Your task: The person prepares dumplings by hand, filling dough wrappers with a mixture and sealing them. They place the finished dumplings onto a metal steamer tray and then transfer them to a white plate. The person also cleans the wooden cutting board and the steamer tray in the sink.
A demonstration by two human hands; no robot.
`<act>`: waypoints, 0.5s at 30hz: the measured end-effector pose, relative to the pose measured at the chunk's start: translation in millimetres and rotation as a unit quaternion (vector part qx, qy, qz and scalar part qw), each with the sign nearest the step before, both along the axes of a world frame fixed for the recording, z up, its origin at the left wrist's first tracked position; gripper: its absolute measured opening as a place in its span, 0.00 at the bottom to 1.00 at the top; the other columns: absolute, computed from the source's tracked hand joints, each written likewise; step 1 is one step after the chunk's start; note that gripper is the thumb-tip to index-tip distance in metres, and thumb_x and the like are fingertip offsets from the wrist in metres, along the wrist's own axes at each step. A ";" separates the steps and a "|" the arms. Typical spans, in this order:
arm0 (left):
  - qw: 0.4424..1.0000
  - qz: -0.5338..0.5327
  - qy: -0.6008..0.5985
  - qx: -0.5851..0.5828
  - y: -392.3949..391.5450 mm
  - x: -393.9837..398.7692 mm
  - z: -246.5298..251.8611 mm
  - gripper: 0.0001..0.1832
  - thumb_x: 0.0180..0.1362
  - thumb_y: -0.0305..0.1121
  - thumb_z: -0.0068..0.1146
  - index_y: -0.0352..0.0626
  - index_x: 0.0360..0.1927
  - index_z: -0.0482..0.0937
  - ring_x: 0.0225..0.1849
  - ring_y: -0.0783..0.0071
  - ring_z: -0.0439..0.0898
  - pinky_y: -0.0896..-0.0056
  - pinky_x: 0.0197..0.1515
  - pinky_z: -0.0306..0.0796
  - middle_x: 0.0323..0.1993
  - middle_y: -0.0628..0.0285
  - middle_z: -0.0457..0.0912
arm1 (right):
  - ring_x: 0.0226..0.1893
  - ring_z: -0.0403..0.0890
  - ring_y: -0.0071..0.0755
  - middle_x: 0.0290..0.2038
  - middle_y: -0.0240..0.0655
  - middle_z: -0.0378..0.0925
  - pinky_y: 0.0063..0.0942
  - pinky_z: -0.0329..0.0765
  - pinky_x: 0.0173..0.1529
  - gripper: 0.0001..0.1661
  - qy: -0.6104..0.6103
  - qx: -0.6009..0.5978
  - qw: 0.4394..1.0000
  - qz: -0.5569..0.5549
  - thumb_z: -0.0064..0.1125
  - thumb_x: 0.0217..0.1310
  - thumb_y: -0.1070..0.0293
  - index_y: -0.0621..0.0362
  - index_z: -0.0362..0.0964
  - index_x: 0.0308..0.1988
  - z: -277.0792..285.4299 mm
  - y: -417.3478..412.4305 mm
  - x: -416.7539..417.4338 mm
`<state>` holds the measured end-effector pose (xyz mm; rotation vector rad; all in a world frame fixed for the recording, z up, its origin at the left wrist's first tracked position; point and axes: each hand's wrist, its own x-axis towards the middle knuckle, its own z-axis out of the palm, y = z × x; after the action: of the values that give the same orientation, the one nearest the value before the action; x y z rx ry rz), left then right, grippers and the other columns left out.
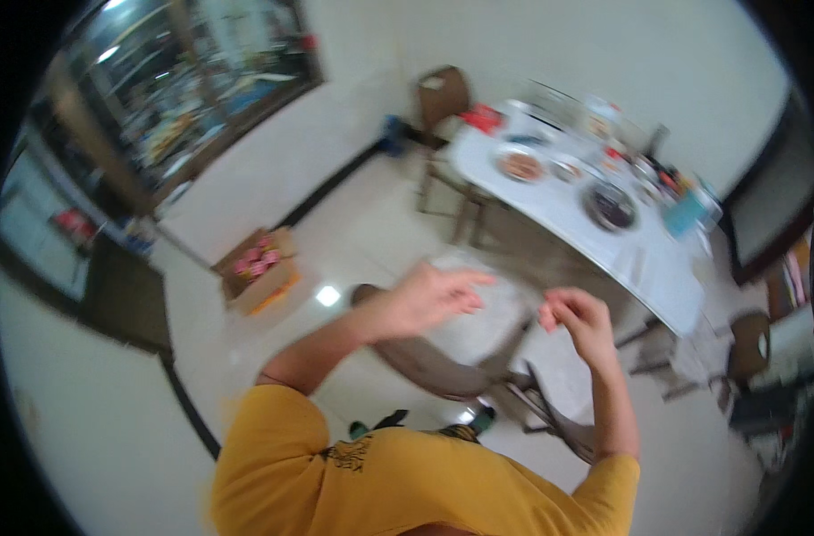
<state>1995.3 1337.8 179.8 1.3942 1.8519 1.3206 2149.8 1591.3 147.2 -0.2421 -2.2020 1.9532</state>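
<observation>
In the head view my left hand is raised in front of me with its fingers apart, blurred, and nothing shows in it. My right hand is held up to the right of it with the fingers curled; whether something small is pinched there cannot be made out. Both hands hover above a brown chair with a pale seat. Beyond them stands a white table, which bears a plate of reddish food, a small metal bowl and a round dish with dark contents.
A teal container, bottles and a red packet are on the table. More brown chairs stand at its ends. On the tiled floor at left sits an open cardboard box with pink packets, below a window.
</observation>
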 end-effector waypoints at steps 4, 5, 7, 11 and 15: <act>0.924 0.020 0.357 0.134 -159.7 28.4 -17.6 0.34 0.55 0.39 0.60 0.41 0.65 0.63 0.69 0.59 0.58 0.55 0.68 0.54 0.66 0.55 0.62 | 0.52 0.75 0.40 0.59 0.45 0.67 0.38 0.74 0.54 0.37 0.069 -0.184 0.971 0.136 0.41 0.67 0.42 0.63 0.59 0.61 -17.3 -191.8 -25.2; 0.901 0.036 0.413 0.126 -193.6 32.6 -28.3 0.37 0.54 0.43 0.60 0.41 0.65 0.61 0.71 0.60 0.53 0.54 0.70 0.49 0.68 0.56 0.58 | 0.63 0.64 0.46 0.63 0.48 0.60 0.43 0.66 0.62 0.50 0.047 -0.213 0.957 0.190 0.36 0.62 0.30 0.64 0.54 0.64 -15.9 -240.6 -38.1; 0.893 0.087 0.439 0.040 -261.7 31.6 -47.1 0.36 0.55 0.47 0.57 0.41 0.65 0.62 0.71 0.61 0.53 0.55 0.71 0.47 0.68 0.57 0.59 | 0.67 0.56 0.51 0.64 0.55 0.57 0.44 0.57 0.68 0.54 0.044 -0.332 0.901 0.276 0.28 0.62 0.27 0.67 0.51 0.65 -24.2 -333.9 -73.8; 0.832 0.224 0.495 -0.112 -416.9 16.6 -45.1 0.37 0.56 0.52 0.54 0.42 0.64 0.63 0.70 0.63 0.54 0.56 0.71 0.46 0.67 0.58 0.60 | 0.68 0.52 0.54 0.65 0.62 0.51 0.45 0.50 0.70 0.55 -0.054 -0.488 0.766 0.415 0.23 0.62 0.27 0.70 0.49 0.64 -21.5 -496.3 -145.3; 0.791 0.318 0.480 -0.204 -517.7 0.6 -63.1 0.37 0.53 0.51 0.56 0.40 0.62 0.65 0.69 0.63 0.56 0.56 0.70 0.49 0.66 0.58 0.63 | 0.67 0.56 0.48 0.65 0.54 0.55 0.42 0.53 0.69 0.52 -0.147 -0.479 0.706 0.500 0.20 0.64 0.30 0.69 0.51 0.64 -27.2 -599.9 -199.2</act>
<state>1995.9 820.1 116.7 1.3278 3.2486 0.2646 1950.6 991.4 120.0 0.7518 -1.1532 3.7445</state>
